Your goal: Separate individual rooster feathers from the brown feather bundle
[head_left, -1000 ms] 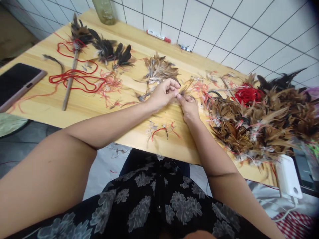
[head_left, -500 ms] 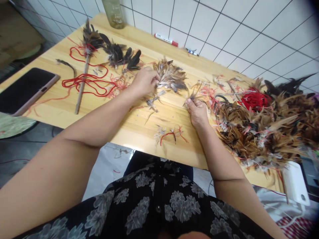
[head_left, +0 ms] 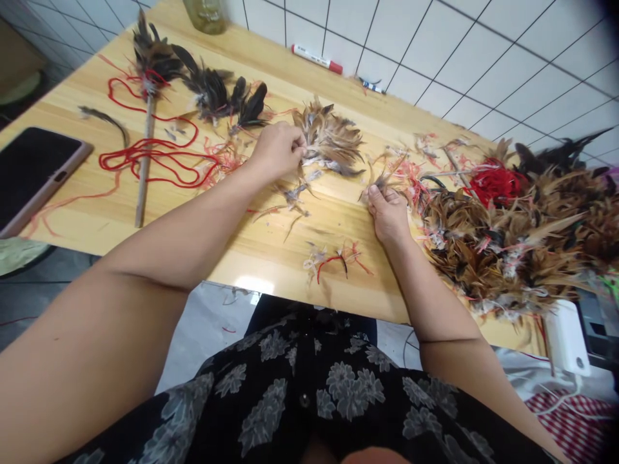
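My left hand (head_left: 283, 147) has its fingertips pinched together at the quill ends of a small heap of brown feathers (head_left: 333, 138), with the pinch itself partly hidden. Thumb and forefinger of my right hand (head_left: 391, 211) are closed on a small bunch of feathers (head_left: 382, 183), held low over the table. Between the hands lie loose feather scraps (head_left: 294, 193). To the left, a wooden stick (head_left: 144, 167) has dark feathers (head_left: 152, 58) bound at its top, and a red cord (head_left: 159, 158) loops across it.
Black feathers (head_left: 220, 93) lie beyond my left forearm. Many brown feather bunches (head_left: 503, 245) and a red thread bundle (head_left: 498, 182) cover the right side. A phone (head_left: 39, 171) lies far left. Markers (head_left: 316, 59) and a bottle (head_left: 206, 13) are by the tiled wall.
The view has shifted a little, so the stick and phone appear farther left. Both hands keep nearly the same places over the table, fingers still pinched.
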`<action>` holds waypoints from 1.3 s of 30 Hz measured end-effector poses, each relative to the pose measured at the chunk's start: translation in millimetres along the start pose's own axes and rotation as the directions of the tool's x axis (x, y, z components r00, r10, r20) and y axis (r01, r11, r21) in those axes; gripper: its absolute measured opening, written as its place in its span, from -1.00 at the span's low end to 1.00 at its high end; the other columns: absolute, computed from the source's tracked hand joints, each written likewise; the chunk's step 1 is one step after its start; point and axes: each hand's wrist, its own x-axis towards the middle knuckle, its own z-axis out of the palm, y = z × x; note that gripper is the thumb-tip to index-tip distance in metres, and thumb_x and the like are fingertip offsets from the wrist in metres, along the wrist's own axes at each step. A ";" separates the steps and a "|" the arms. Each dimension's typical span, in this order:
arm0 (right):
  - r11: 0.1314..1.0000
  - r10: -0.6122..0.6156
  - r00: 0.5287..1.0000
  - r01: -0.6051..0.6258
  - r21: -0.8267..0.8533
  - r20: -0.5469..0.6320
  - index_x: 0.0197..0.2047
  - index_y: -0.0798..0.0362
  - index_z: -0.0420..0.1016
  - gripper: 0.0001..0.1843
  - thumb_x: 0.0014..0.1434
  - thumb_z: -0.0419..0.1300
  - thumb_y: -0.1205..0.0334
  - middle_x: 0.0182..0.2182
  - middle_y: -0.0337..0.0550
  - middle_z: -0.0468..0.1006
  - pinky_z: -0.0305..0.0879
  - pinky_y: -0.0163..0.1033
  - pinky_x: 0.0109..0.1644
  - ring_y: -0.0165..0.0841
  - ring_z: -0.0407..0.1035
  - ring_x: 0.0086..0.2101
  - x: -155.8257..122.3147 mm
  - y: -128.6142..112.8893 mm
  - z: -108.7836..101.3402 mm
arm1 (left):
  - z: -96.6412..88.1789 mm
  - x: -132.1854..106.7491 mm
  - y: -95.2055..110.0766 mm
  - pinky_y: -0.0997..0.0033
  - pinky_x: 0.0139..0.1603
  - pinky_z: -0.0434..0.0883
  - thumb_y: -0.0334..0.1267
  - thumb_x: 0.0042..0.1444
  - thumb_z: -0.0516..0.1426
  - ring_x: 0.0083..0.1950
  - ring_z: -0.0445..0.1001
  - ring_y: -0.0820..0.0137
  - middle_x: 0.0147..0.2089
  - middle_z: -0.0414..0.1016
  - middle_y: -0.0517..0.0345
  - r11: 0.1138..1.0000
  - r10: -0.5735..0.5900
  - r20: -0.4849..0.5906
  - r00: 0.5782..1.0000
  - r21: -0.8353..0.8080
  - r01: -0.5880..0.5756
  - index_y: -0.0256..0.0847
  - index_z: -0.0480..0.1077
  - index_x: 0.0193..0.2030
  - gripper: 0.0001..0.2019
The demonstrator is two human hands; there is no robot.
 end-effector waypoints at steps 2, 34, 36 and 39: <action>1.000 0.013 1.000 -0.013 0.013 -0.025 -0.34 -0.08 0.51 -0.12 -0.07 0.58 -0.75 -0.50 -0.38 0.33 0.14 -0.21 -0.34 -0.46 0.12 -0.46 -0.1 -0.2 0.4 | -3.1 -0.6 -2.4 -0.04 0.27 0.46 -0.24 0.21 0.39 0.09 0.58 -0.04 -0.29 0.50 0.05 1.000 0.013 -0.018 1.000 0.005 -0.013 -0.01 0.48 -0.32 -0.83; 0.992 -0.120 0.985 0.122 0.007 -0.125 -0.44 -0.11 0.27 -0.12 0.03 0.56 -0.68 -0.45 -0.30 0.48 0.34 -0.18 -0.12 -0.36 0.39 -0.30 13.6 18.2 13.5 | 10.0 -29.5 81.4 0.30 0.05 0.44 -0.63 0.42 0.26 -0.21 0.46 0.32 -0.34 0.44 0.23 0.897 -0.267 -0.036 0.963 -0.374 0.235 -0.14 0.41 -0.35 -0.64; 0.995 -0.100 0.987 0.102 0.009 -0.126 -0.40 -0.11 0.31 -0.19 0.13 0.55 -0.63 -0.45 -0.31 0.44 0.34 -0.19 -0.13 -0.35 0.37 -0.29 15.3 13.9 21.0 | 13.3 -37.4 95.7 0.37 -0.07 0.39 -0.65 0.44 0.24 -0.31 0.38 0.39 -0.38 0.42 0.26 0.824 -0.267 0.037 0.963 -0.509 0.248 -0.16 0.39 -0.37 -0.61; 0.997 -0.076 0.994 0.075 -0.020 -0.075 -0.33 -0.07 0.45 -0.33 0.27 0.56 -0.47 -0.42 -0.31 0.45 0.40 -0.19 -0.10 -0.32 0.40 -0.26 18.4 7.4 38.5 | 16.5 -48.2 112.5 0.45 -0.20 0.33 -0.66 0.46 0.25 -0.39 0.32 0.46 -0.43 0.43 0.25 0.704 -0.242 0.130 0.962 -0.658 0.266 -0.19 0.40 -0.41 -0.58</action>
